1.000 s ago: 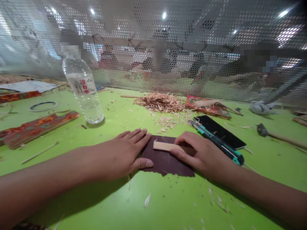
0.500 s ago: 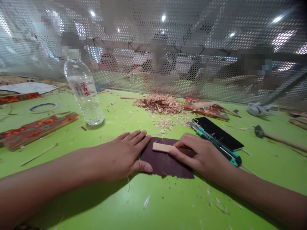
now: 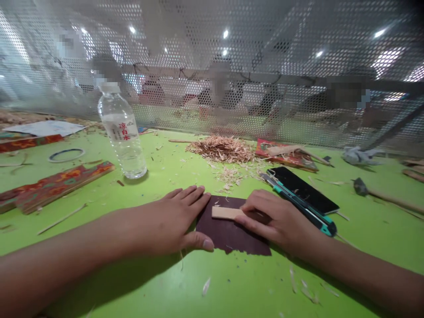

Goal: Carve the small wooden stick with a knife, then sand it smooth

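Pinching wooden strip [image 3: 226,213] on dark sheet [image 3: 228,236] with right hand [image 3: 278,216], pinning sheet under flat, spread left hand [image 3: 177,221]. Probably partway, can't gauge the rest tbh.

Left hand [image 3: 177,221]: mine, palm down, fingers and thumb along the left edge of the dark sheet [image 3: 228,236].
Right hand [image 3: 273,216]: mine, pinching the pale wooden strip [image 3: 225,213] on that sheet.
Cutter [image 3: 300,205]: just beside my right hand, alongside the black phone [image 3: 306,190].
Shavings [image 3: 221,149]: heaped beyond the sheet.
Bottle [image 3: 123,137]: standing beyond my left hand.
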The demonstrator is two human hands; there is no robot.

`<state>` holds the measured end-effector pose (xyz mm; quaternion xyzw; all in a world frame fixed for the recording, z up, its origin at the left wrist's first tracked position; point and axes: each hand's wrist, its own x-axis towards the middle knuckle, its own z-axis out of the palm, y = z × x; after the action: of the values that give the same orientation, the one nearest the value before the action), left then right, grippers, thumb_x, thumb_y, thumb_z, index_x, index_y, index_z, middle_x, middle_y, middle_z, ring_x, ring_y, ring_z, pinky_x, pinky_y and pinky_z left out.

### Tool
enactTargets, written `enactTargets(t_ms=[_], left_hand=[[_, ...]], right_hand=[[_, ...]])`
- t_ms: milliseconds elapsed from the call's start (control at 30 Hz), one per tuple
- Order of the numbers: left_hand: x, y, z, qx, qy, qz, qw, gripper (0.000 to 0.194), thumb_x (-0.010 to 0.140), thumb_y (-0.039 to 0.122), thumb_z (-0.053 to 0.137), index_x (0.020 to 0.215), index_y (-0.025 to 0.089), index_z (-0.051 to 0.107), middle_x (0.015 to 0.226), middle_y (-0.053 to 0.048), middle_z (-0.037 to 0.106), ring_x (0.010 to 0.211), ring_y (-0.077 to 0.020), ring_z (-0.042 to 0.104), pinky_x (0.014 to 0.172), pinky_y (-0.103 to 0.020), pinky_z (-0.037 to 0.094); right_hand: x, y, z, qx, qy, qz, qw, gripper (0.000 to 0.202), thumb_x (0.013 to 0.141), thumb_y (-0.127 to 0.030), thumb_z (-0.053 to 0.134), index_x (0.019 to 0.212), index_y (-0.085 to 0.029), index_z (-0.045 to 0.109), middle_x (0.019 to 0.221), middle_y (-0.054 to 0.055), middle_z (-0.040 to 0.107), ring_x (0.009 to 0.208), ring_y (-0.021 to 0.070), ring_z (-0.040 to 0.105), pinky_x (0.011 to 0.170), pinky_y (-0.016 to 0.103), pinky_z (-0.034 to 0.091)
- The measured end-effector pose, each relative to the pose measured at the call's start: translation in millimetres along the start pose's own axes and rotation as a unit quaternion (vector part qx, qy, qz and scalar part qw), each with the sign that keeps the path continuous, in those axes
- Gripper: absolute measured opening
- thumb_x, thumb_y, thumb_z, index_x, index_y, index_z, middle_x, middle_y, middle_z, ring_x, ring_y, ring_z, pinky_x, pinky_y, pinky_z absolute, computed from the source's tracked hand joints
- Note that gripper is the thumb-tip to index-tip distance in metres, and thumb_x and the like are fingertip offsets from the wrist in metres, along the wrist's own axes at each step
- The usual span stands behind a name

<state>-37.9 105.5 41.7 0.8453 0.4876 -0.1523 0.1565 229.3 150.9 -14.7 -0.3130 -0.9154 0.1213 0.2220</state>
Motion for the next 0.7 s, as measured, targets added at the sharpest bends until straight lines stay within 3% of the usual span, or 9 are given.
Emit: enactTargets(t_ms=[200, 400, 700], left_hand=[[-0.5, 0.2, 1.5, -0.010, 0.014, 0.000, 1.000, 0.102, 0.098, 0.078, 0.040, 0.165, 0.008, 0.010, 0.168, -0.021, 0.002, 0.157, -0.0366, 0.007, 0.125, -0.051, 0.018], [-0.6, 1.4, 1.2, 0.002, 0.007, 0.005, 1.000, 0.100, 0.099, 0.077, 0.040, 0.164, 0.006, 0.011, 0.168, -0.022, 0.005, 0.157, -0.0358, 0.008, 0.125, -0.050, 0.019], [-1.6, -1.5, 2.4, -0.028, 0.034, 0.018, 0.999, 0.101, 0.097, 0.078, 0.044, 0.165, 0.008, 0.018, 0.166, -0.023, 0.009, 0.156, -0.0385, 0.011, 0.124, -0.052, 0.021]], right_hand=[[-1.6, 0.3, 0.7, -0.021, 0.011, -0.005, 1.000, 0.026, 0.105, -0.037, 0.056, 0.090, -0.019, 0.068, 0.084, 0.004, 0.066, 0.080, 0.0199, 0.059, 0.074, 0.032, 0.043], [-3.3, -4.3, 1.0, -0.052, 0.021, -0.072, 0.996, 0.034, 0.108, -0.037, 0.049, 0.090, -0.017, 0.070, 0.084, 0.006, 0.070, 0.078, 0.0206, 0.060, 0.073, 0.034, 0.044], [-1.5, -8.7, -0.3, -0.100, 0.022, -0.066, 0.993, 0.040, 0.109, -0.039, 0.045, 0.086, -0.018, 0.071, 0.079, 0.007, 0.069, 0.074, 0.0208, 0.061, 0.070, 0.034, 0.046]])
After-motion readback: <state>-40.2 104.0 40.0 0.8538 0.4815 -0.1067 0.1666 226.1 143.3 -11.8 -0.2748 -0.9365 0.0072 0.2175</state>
